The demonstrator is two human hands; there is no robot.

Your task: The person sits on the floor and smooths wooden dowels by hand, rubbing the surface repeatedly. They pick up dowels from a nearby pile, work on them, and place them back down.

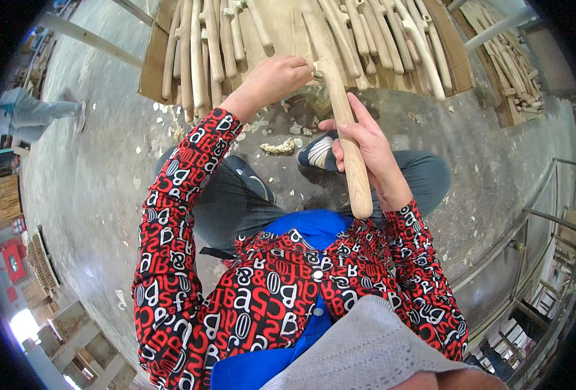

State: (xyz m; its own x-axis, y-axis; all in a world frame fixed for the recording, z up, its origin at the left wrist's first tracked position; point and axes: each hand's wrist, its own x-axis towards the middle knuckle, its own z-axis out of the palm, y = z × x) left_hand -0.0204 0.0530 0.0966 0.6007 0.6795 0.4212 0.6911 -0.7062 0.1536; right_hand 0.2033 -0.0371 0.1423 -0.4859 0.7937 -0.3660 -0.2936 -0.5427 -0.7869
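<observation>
Right hand (366, 140) wraps a long pale wooden stick (337, 91): partly closed, thumb over the upper face, other fingers passing underneath with tips showing on the far side, index finger fairly straight. Stick runs through this hand at a slant; its rounded near end sits below the hand, toward the lap, and its other part extends up and left of the hand, over the sticks laid out beyond.

Left hand (278, 77) is up and left of the right hand, fingers curled in, fingertips right at the stick's left side. Small pale bit at those fingertips; cannot tell whether the hand grips it or the stick.

Beyond both hands: cardboard sheet (151, 71) with rows of sticks, a left group (213, 45) just above the left hand and a right group (392, 39) above the right hand. Another stick pile (506, 58) well off to the right hand's upper right.

Below the left hand: a clump of pale shavings (278, 147) on the grey floor (106, 162), more scraps scattered around. Striped dark shoe (318, 153) just left of the right hand; second shoe (252, 179) below the left hand. Both sleeves red, black and white; blue cloth (307, 224) at the lap, below the right hand. Another person's legs (41, 114) far left of the left hand.
</observation>
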